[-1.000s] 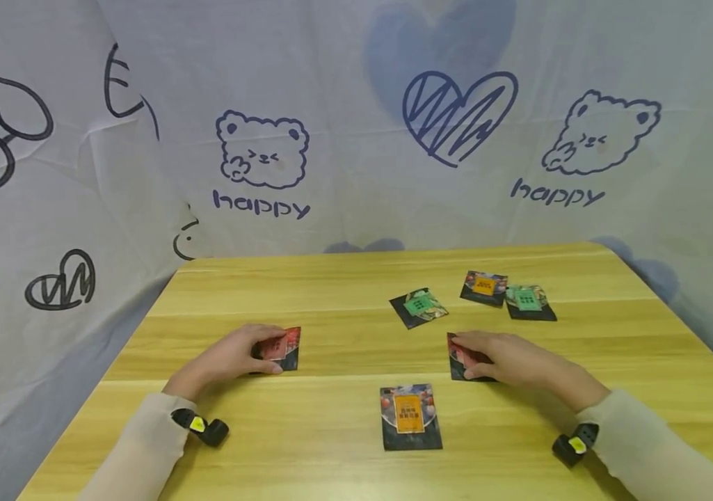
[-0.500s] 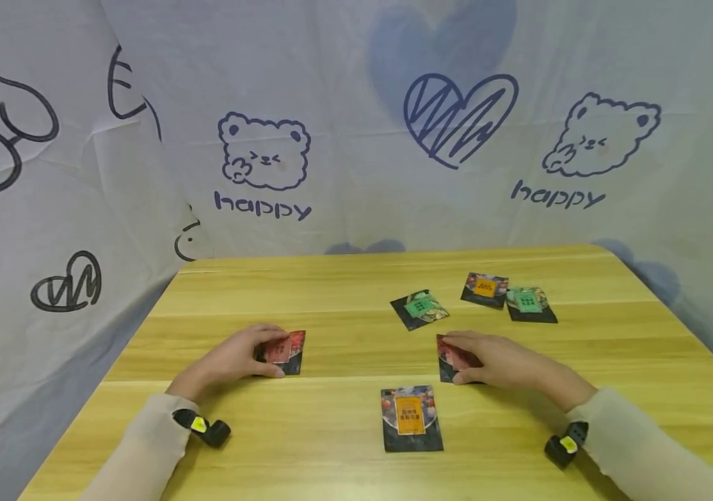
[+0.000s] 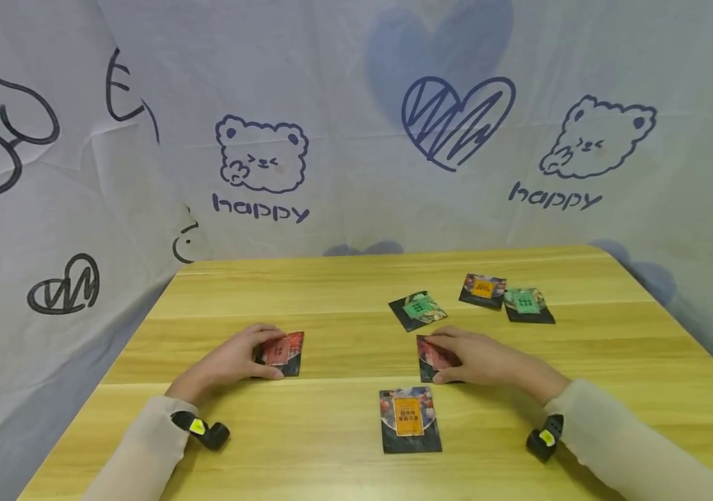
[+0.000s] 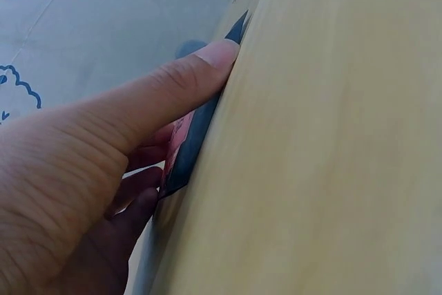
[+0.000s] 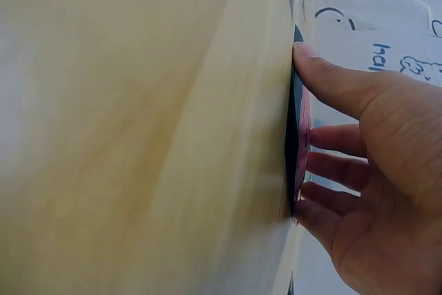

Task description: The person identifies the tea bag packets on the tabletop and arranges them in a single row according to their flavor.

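In the head view, my left hand [image 3: 231, 360] holds a flat black sachet with a red label [image 3: 284, 352], on the left of the table. Its thumb is on the sachet's near edge, the fingers at the far side. My right hand [image 3: 487, 358] holds a similar red-labelled sachet [image 3: 434, 356] right of the middle, partly covered by the palm. From the right wrist view, thumb and fingers span this sachet [image 5: 297, 129], which lies against the tabletop. The left wrist view shows the thumb across the other sachet's dark border [image 4: 197, 136].
An orange-labelled sachet [image 3: 410, 417] lies nearer, between the hands. Farther back are a green-labelled sachet [image 3: 419, 309], another orange one [image 3: 483, 289] and another green one [image 3: 528, 305]. White cloth with drawings [image 3: 343, 181] hangs behind the wooden table [image 3: 331, 452].
My right hand has slid its red-labelled sachet leftward along the table, nearer the middle. The left hand and its sachet have shifted only slightly rightward. The other sachets stay put.
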`<action>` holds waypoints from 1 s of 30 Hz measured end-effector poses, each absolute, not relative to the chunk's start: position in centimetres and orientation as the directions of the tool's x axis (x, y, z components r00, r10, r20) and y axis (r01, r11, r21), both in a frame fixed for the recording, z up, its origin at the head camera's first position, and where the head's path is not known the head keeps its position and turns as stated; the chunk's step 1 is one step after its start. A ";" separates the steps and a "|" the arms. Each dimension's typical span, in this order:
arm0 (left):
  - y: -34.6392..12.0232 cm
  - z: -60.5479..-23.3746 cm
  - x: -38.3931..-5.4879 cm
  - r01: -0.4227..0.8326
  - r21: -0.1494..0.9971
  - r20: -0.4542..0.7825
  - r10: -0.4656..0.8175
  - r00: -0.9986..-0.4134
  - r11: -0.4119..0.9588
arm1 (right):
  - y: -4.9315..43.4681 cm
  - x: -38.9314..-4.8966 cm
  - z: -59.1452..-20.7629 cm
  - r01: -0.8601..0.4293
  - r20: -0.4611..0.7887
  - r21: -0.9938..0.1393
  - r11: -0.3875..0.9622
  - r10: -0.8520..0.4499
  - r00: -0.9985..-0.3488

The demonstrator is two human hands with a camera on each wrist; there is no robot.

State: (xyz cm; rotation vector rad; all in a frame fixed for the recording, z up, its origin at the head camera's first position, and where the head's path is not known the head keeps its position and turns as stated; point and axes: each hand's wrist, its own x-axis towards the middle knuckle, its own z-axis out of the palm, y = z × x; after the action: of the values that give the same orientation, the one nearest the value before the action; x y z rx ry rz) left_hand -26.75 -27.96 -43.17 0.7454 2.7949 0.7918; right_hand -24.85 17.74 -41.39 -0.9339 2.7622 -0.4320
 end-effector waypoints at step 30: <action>-27.9 -43.1 -26.6 0.435 0.514 0.012 0.500 -0.866 0.739 | 11.2 -26.5 -41.5 -0.651 -0.067 -0.273 0.709 -0.689 -0.722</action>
State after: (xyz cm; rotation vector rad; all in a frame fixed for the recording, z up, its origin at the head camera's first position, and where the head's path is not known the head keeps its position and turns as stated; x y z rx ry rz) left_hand -26.61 -27.86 -43.07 0.7589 2.8106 0.7833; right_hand -26.51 11.20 -41.52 -1.0861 2.7501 -0.3452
